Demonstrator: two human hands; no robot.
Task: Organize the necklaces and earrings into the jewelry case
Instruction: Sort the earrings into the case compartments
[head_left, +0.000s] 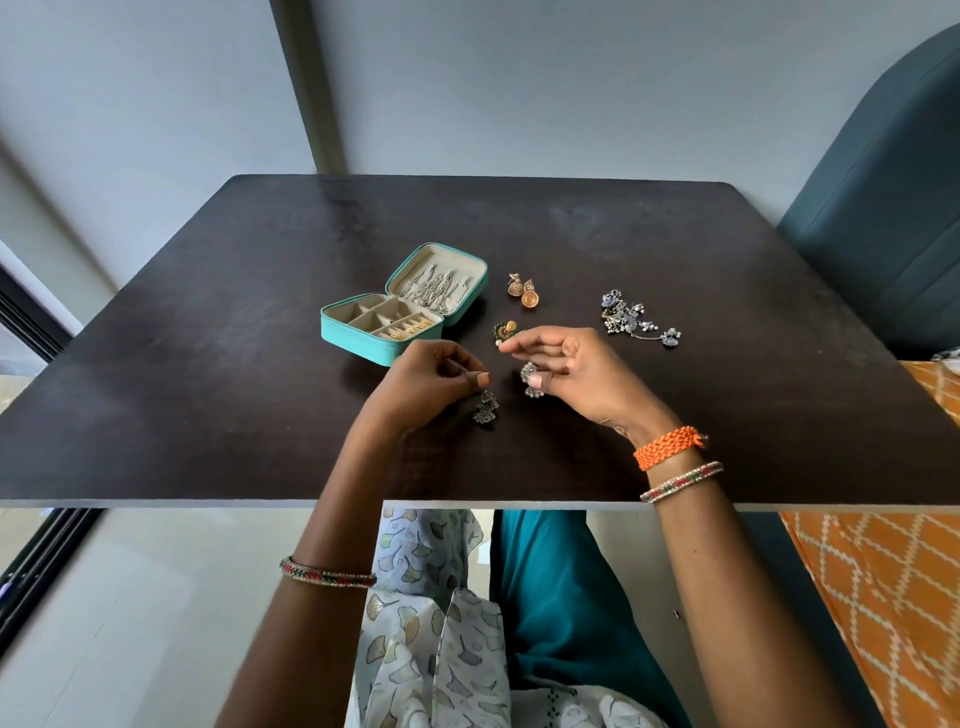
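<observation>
Your left hand (426, 379) is closed in a pinch: thumb and forefinger grip the top of a dark silver earring (485, 408), which hangs below the fingertips just above the tabletop (208, 374). Your right hand (566, 371) is partly open. Its thumb and a curled finger hold a second silver earring (531, 379) of the same kind, while the forefinger extends toward 9 o'clock. The two hands are near each other but do not touch.

The jewelry case (382, 345) lies open at 11 o'clock from your left hand, just beyond its knuckles. Its teal base is divided into compartments; one near-side compartment holds small gold pieces (413, 328). The raised lid (467, 260) stands at the 1 o'clock side of the base, and silver chains (434, 293) lie against its lining.

A green-and-gold earring (504, 331) lies on the tabletop directly at 12 o'clock from your right forefinger, partly hidden by it. Two gold earrings (523, 293) lie farther out in the same direction, just beside the lid. A cluster of silver jewelry (636, 319) lies at 2 o'clock from your right hand, well apart from the case.
</observation>
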